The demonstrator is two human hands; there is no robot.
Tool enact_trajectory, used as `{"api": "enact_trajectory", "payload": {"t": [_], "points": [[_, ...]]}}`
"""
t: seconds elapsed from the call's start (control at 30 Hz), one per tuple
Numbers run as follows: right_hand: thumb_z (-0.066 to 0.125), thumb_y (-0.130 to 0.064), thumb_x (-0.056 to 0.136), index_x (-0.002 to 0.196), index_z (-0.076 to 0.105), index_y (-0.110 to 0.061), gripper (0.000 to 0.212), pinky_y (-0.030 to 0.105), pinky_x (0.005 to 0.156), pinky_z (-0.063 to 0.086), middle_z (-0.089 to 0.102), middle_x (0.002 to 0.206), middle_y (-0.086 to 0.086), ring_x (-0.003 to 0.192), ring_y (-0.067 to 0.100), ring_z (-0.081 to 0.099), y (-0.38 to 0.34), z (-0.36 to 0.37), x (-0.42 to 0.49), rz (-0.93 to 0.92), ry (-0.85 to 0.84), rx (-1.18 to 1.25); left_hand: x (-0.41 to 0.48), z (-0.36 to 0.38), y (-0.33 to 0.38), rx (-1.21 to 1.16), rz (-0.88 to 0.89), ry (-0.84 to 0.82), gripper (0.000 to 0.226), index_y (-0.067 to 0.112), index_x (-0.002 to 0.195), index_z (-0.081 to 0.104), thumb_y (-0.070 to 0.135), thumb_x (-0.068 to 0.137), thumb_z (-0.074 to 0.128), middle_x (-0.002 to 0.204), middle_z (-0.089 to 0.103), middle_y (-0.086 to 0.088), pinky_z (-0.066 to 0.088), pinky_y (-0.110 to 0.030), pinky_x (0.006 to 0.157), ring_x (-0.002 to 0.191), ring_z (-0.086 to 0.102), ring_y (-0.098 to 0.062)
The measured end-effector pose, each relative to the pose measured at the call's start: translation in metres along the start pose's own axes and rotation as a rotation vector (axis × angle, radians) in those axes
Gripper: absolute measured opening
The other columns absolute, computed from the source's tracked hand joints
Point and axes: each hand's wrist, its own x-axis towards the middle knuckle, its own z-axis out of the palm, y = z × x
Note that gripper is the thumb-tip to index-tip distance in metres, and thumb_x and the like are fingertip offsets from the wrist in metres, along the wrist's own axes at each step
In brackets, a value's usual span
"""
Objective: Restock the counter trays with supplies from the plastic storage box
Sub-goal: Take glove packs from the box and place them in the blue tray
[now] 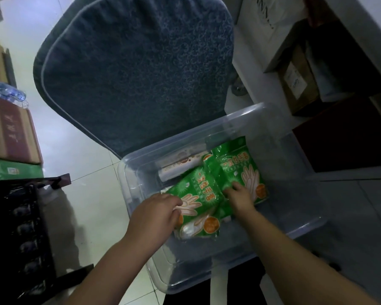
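As left hand (156, 214) grips packet (196, 188), box (185, 135) rests.

Inside the plastic storage box (207, 128), the farther green packet (235, 170) carries the white characters 一次性手套 above a drawing of gloves. The nearer green packet (198, 190), lying against it, bears the same line turned sideways. Beyond the box, a white carton (257, 18) shows the letters "ANN", the rest cut off. Left of the box, red characters on a cardboard carton (11, 133) are too blurred to read.
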Motion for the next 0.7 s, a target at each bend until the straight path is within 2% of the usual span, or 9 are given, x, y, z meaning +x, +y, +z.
{"api": "enact_trajectory", "payload": {"t": [0.07, 0.13, 0.2, 0.27, 0.37, 0.47, 0.53, 0.6, 0.7], "points": [[0.043, 0.003, 0.083, 0.072, 0.056, -0.013, 0.023, 0.035, 0.063, 0.044, 0.056, 0.072, 0.013, 0.066, 0.025, 0.054, -0.021, -0.008, -0.016, 0.054, -0.120, 0.399, 0.003, -0.002, 0.002, -0.004, -0.023, 0.011, 0.024, 0.027, 0.109, 0.065, 0.024, 0.088, 0.053, 0.110, 0.067, 0.005, 0.043, -0.030, 0.077, 0.106, 0.057, -0.019], [0.034, 0.004, 0.085, 0.086, 0.058, -0.011, 0.027, 0.034, 0.065, 0.043, 0.060, 0.077, 0.012, 0.069, 0.024, 0.055, -0.042, -0.022, -0.034, 0.039, -0.240, 0.626, 0.007, -0.004, 0.006, -0.009, -0.044, 0.007, 0.025, 0.026, 0.111, 0.063, 0.024, 0.089, 0.052, 0.110, 0.067, 0.003, 0.044, -0.030, 0.077, 0.106, 0.057, -0.019], [0.030, 0.005, 0.086, 0.095, 0.059, -0.008, 0.032, 0.035, 0.066, 0.047, 0.065, 0.082, 0.013, 0.074, 0.024, 0.060, -0.059, -0.042, -0.052, -0.009, -0.291, 0.689, 0.012, -0.009, 0.012, -0.025, -0.056, 0.012, 0.031, 0.026, 0.119, 0.058, 0.025, 0.089, 0.053, 0.117, 0.065, 0.004, 0.045, -0.030, 0.080, 0.108, 0.057, -0.018], [0.030, 0.005, 0.087, 0.093, 0.061, -0.007, 0.033, 0.034, 0.064, 0.049, 0.069, 0.077, 0.010, 0.073, 0.023, 0.062, -0.074, -0.064, -0.068, -0.060, -0.274, 0.709, 0.016, -0.018, 0.022, -0.066, -0.059, 0.025, 0.042, 0.028, 0.128, 0.049, 0.026, 0.088, 0.057, 0.125, 0.062, 0.004, 0.046, -0.030, 0.083, 0.111, 0.058, -0.016], [0.036, 0.002, 0.085, 0.091, 0.065, -0.007, 0.031, 0.033, 0.066, 0.051, 0.071, 0.074, 0.008, 0.071, 0.022, 0.064, -0.095, -0.084, -0.083, -0.101, -0.271, 0.734, 0.028, -0.030, 0.036, -0.153, -0.050, -0.001, 0.071, 0.028, 0.141, 0.030, 0.030, 0.080, 0.067, 0.142, 0.047, -0.001, 0.044, -0.036, 0.097, 0.126, 0.047, -0.021], [0.041, -0.002, 0.077, 0.095, 0.064, -0.003, 0.029, 0.037, 0.073, 0.051, 0.068, 0.082, 0.014, 0.073, 0.026, 0.063, -0.118, -0.090, -0.095, -0.113, -0.346, 0.756, 0.040, -0.044, 0.044, -0.445, -0.098, -0.108, 0.097, 0.022, 0.145, 0.021, 0.027, 0.068, 0.080, 0.144, 0.042, -0.002, 0.038, -0.036, 0.104, 0.133, 0.038, -0.021], [0.041, -0.003, 0.076, 0.094, 0.062, -0.002, 0.028, 0.039, 0.076, 0.051, 0.067, 0.082, 0.015, 0.075, 0.027, 0.063, -0.128, -0.088, -0.096, -0.112, -0.380, 0.777, 0.044, -0.051, 0.045, -0.648, -0.134, -0.155, 0.081, 0.017, 0.135, 0.038, 0.014, 0.066, 0.081, 0.120, 0.058, 0.001, 0.046, -0.020, 0.084, 0.117, 0.053, -0.018], [0.036, -0.002, 0.083, 0.091, 0.060, -0.004, 0.025, 0.039, 0.075, 0.050, 0.064, 0.084, 0.016, 0.076, 0.028, 0.061, -0.130, -0.079, -0.087, -0.083, -0.336, 0.791, 0.045, -0.061, 0.042, -0.675, -0.152, -0.154, 0.055, 0.013, 0.116, 0.055, 0.008, 0.067, 0.080, 0.091, 0.065, 0.006, 0.044, -0.009, 0.062, 0.085, 0.062, -0.011], [0.038, -0.008, 0.091, 0.090, 0.053, -0.008, 0.015, 0.037, 0.071, 0.051, 0.060, 0.091, 0.016, 0.079, 0.026, 0.060, -0.116, -0.060, -0.064, -0.026, -0.141, 0.624, 0.038, -0.079, 0.030, -0.592, -0.187, 0.016, 0.032, 0.018, 0.093, 0.062, 0.009, 0.068, 0.078, 0.071, 0.064, 0.007, 0.045, -0.013, 0.052, 0.064, 0.059, -0.009]]}}
